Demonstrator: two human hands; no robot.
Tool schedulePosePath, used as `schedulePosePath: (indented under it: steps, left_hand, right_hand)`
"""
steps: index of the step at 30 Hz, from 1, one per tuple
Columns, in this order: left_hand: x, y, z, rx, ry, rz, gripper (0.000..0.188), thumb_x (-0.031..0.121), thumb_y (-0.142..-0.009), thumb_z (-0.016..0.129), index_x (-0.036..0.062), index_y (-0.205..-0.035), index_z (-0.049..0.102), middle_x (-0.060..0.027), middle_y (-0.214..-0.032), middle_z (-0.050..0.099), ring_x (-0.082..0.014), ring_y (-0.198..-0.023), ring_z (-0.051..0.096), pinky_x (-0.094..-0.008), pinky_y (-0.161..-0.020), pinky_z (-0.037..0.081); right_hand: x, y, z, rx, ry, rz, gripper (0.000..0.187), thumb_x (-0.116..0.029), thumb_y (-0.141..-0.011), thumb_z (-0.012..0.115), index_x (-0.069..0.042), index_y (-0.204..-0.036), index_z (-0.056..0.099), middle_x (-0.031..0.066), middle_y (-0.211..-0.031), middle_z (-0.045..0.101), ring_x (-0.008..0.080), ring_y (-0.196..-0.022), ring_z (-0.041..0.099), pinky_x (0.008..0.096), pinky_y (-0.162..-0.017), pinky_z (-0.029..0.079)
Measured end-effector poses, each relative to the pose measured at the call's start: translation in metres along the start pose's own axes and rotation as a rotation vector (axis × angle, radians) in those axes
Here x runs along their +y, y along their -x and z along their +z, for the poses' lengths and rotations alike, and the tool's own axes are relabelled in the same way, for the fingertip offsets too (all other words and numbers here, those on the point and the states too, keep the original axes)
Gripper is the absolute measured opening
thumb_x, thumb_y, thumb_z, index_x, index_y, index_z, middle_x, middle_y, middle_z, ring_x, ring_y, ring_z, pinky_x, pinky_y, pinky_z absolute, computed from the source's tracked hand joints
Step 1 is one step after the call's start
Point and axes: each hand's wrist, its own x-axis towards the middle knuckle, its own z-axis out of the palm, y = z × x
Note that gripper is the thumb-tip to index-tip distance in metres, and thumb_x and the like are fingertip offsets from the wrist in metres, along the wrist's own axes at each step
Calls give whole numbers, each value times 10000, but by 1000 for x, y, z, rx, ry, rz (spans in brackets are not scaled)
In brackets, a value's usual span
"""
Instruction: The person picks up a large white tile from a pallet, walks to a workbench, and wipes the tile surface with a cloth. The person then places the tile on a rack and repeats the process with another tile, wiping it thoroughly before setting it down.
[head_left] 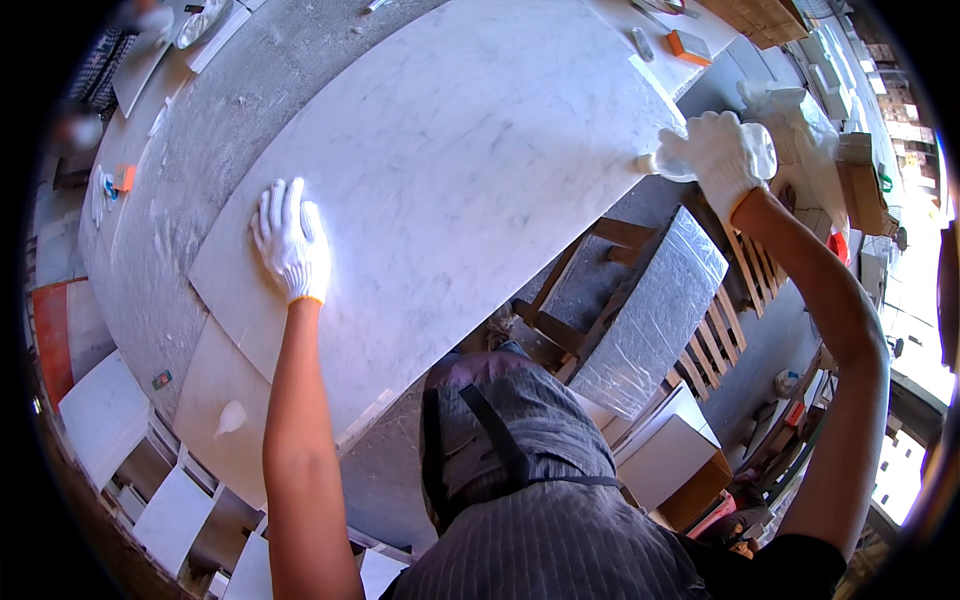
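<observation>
A large pale marble slab with faint grey veining lies across the work table in front of me. On its left part rests my left hand, in a white knit glove, palm down with the fingers stretched out and nothing in it. My right hand, also gloved in white, is beside the slab's right edge with its fingers curled. A small cream-coloured end shows at that edge, near the right hand's thumb side. What the right fingers hold is mostly hidden and too bright to make out.
A grey stone block stands by my right side near wooden pallets. White boards line the left. An orange-and-white block lies beyond the slab's far right corner. Cardboard boxes stand at the right.
</observation>
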Motion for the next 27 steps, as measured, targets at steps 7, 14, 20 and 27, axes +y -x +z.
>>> schedulePosePath:
  steps: [7, 14, 20, 27]
  left_hand:
    - [1, 0, 4, 119, 28, 28, 319, 295, -968, 510, 191, -1248, 620, -67, -1323, 590, -294, -1267, 506, -479, -1095, 332]
    - [-7, 5, 6, 192, 85, 32, 311, 319, -949, 517, 172, -1189, 650, -76, -1282, 616, -280, -1231, 529, -458, -1079, 341]
    - [-16, 56, -27, 192, 268, 136, 299, 243, -883, 606, 157, -1168, 630, -84, -1249, 600, -279, -1212, 512, -469, -1069, 348]
    - [-57, 147, -72, 47, 308, 141, 322, 250, -897, 599, 153, -1201, 631, -100, -1294, 590, -298, -1247, 503, -478, -1101, 326]
  right_hand:
    - [-68, 34, -57, 25, -17, -99, 338, -193, -846, 664, -254, -1173, 602, -28, -989, 634, 177, -1030, 615, 357, -812, 447]
    - [-120, 61, -103, 85, 76, -115, 265, -212, -837, 677, -224, -1100, 642, -19, -986, 651, 191, -1028, 620, 373, -838, 446]
    - [-180, 89, -151, 144, 77, -161, 261, -218, -844, 672, -225, -1103, 644, -18, -985, 653, 203, -1048, 607, 393, -864, 419]
    - [-246, 116, -189, 193, 108, -264, 338, -252, -821, 672, -210, -1154, 631, 11, -1027, 633, 235, -1044, 596, 440, -856, 411]
